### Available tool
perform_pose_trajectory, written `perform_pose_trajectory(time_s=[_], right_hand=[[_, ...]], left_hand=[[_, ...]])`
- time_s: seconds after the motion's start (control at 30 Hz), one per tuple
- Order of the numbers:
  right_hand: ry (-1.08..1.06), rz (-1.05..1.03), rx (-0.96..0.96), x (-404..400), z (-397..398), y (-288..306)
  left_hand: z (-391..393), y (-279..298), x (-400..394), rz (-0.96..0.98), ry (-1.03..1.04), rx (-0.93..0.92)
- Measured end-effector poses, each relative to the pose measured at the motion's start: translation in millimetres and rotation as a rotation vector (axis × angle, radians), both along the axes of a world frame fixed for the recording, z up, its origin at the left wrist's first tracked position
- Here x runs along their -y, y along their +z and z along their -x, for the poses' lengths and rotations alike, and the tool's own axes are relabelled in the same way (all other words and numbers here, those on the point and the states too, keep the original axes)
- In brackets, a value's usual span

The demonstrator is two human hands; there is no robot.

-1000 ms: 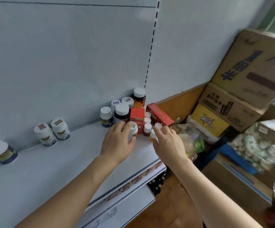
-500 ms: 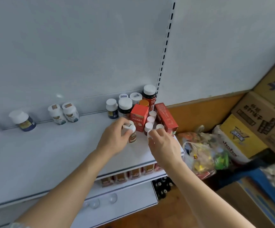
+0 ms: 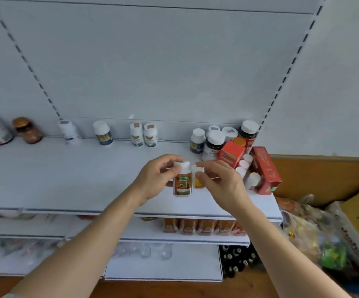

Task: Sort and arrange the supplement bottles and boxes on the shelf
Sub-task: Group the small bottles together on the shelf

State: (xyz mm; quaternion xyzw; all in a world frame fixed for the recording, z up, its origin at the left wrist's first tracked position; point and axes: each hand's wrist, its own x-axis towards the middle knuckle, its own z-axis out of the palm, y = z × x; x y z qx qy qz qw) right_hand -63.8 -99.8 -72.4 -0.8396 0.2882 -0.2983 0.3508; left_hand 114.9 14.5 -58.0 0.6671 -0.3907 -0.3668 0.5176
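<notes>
White store shelf (image 3: pixel 66 179) against a pale back panel, bottles lined up along the back. Left hand (image 3: pixel 155 179) is gripping a white-capped bottle with an orange-green label (image 3: pixel 182 181) mid-shelf. Right hand (image 3: pixel 221 186) pinches a smaller yellow-label bottle (image 3: pixel 197 178) right beside it, touching. Red boxes (image 3: pixel 264 168) sit at about 2 o'clock from them.

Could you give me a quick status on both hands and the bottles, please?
Left hand gripping green-and-orange-label bottle. Right hand pinching small yellow-label bottle beside it. Both over shelf front. Red boxes crowd the right.
</notes>
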Motion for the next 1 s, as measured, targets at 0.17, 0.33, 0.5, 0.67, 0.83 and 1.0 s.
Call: perform_pose_trajectory(time_s=[0.17, 0.33, 0.5, 0.67, 0.83, 1.0], right_hand=[[0.021, -0.021, 0.008, -28.6, -31.0, 5.1], [0.018, -0.116, -0.012, -63.5, -72.7, 24.7], [0.004, -0.228, -0.036, -106.2, -123.8, 38.4], [0.037, -0.253, -0.063, -150.2, -182.6, 37.8], [0.143, -0.254, -0.091, -185.7, -247.8, 39.9], [0.306, -0.233, -0.106, -210.3, -325.9, 42.3]], left_hand=[[-23.9, -0.7, -32.0, 0.025, 0.077, -0.032], [-60.4, 5.5, -67.8, 0.048, 0.098, -0.046], [-110.1, 13.2, -114.3, 0.053, 0.128, -0.052], [-158.7, 12.1, -170.6, 0.064, 0.173, -0.024], [-208.0, 14.2, -220.9, 0.077, 0.277, -0.037], [-265.4, 13.6, -261.0, 0.089, 0.44, -0.055]])
